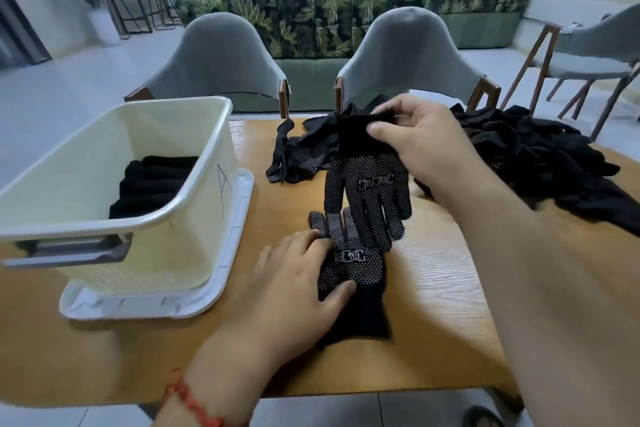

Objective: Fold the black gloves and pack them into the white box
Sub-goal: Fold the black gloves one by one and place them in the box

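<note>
**While one glove lies pinned, a second hangs ready to be matched to it**

Since two gloves are out and neither is doubled over yet, the step in hand looks like pairing before the fold. The right hand (pixel 426 149) pinches the plain knitted cuff of the upper glove (pixel 367 184) between thumb and curled fingers, so the glove hangs below the fingertips with its own fingers pointing down. The left hand (pixel 298 274) lies relaxed on the lower glove (pixel 356 274), fingertips on its finger roots and thumb across its palm, pressing it flat to the wooden table (pixel 433 288). The hanging glove's tips overlap the flat glove just beyond the left fingertips.

Both gloves are thin black knit, limp and floppy. Their palms are covered in small pale grip dots with a printed label, and their cuffs are smooth and undotted. The cloth will sag and slide, so the next move probably calls for lowering the held glove squarely onto the pinned one, cuffs and fingers aligned, then folding the pair while the left fingers keep it from shifting.

The white box (pixel 194 184), smooth hard plastic with rounded corners, stands out past the left hand's knuckles on its lid (pixel 228 270). Folded gloves (pixel 152 180) are already stacked inside. A heap of loose gloves (pixel 536 156) lies behind the right hand, and a few more (pixel 301 146) are strewn beyond the right thumb.
</note>
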Demonstrator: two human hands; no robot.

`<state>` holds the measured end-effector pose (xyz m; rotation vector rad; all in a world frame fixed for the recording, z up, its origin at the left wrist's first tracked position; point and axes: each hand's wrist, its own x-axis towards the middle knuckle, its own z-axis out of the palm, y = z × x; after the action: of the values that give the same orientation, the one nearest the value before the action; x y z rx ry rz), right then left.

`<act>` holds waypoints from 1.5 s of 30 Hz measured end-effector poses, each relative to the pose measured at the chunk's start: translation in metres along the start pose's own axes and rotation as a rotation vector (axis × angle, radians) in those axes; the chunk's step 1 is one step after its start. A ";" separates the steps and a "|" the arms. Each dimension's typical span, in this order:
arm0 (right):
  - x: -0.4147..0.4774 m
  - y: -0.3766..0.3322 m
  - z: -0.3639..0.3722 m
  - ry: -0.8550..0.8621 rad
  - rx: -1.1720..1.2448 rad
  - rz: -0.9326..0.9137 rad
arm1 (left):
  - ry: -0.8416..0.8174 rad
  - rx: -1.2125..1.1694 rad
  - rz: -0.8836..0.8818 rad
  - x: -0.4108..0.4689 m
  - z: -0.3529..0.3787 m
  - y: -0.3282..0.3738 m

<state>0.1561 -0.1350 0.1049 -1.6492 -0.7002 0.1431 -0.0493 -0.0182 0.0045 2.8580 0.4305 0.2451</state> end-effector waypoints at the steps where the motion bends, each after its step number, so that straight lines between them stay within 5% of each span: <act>1: 0.008 -0.004 0.006 -0.002 0.014 -0.022 | 0.010 0.005 -0.007 0.001 0.003 0.003; 7: 0.026 -0.017 0.022 0.043 0.007 -0.210 | 0.011 -0.047 -0.049 0.012 0.017 0.013; 18: -0.065 0.049 0.027 -0.028 0.051 -0.020 | 0.012 -0.017 -0.025 0.014 0.017 0.012; 29: -0.121 0.068 0.020 -0.343 -0.650 -0.283 | 0.070 -0.091 -0.002 -0.003 0.005 -0.002; 45: -0.137 0.066 0.015 -0.331 -0.716 -0.359 | 0.057 -0.012 0.012 -0.006 0.010 -0.001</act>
<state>0.0626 -0.1955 0.0001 -2.1591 -1.4036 -0.1139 -0.0536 -0.0210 -0.0061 2.8481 0.4213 0.3304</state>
